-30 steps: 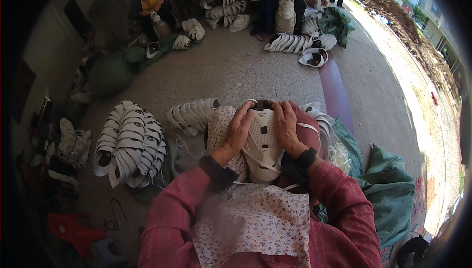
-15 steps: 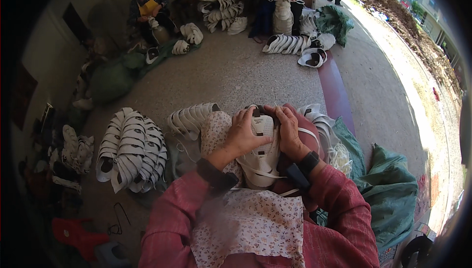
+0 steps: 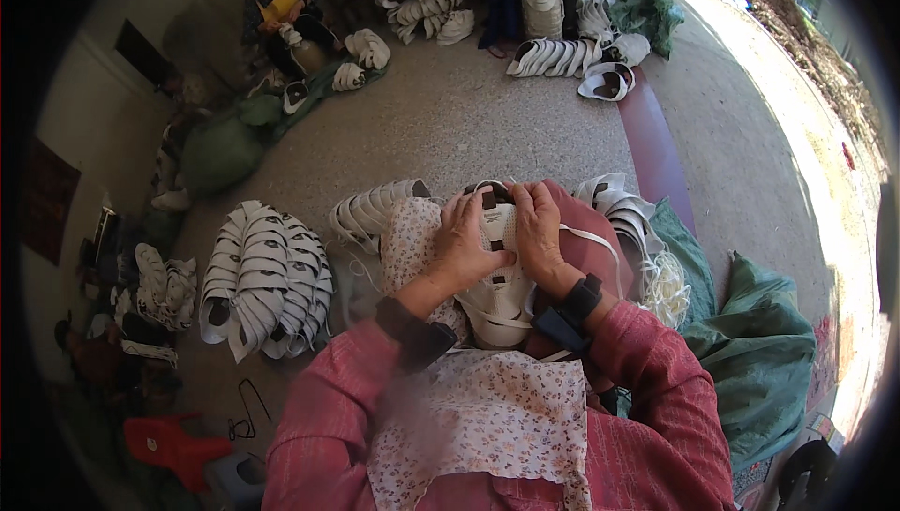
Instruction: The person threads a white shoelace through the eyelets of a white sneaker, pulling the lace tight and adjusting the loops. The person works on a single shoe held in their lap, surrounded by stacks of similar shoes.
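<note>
A cream shoe upper (image 3: 497, 309) rests on my lap with its toe toward me and its dark-lined collar away from me. My left hand (image 3: 459, 248) grips its left side near the collar, the thumb lying across the tongue. On the opposite side my right hand (image 3: 539, 234) holds the upper's edge, fingers bent at the collar. A white lace (image 3: 600, 237) trails from the upper over my right knee. Some fingertips are hidden behind the collar. A flowered apron (image 3: 483, 403) covers my lap.
Left of me stand nested white shoe uppers (image 3: 267, 277); another row (image 3: 375, 209) lies beyond my left knee. At right are more uppers (image 3: 619, 206), a bundle of laces (image 3: 666, 291) and a green sack (image 3: 750, 347). A red stool (image 3: 169, 450) is at lower left. Two people sit working farther back.
The whole view has shifted slightly, with the surroundings sliding right and the far scene rising. Both hands keep hold of the shoe upper near its collar.
</note>
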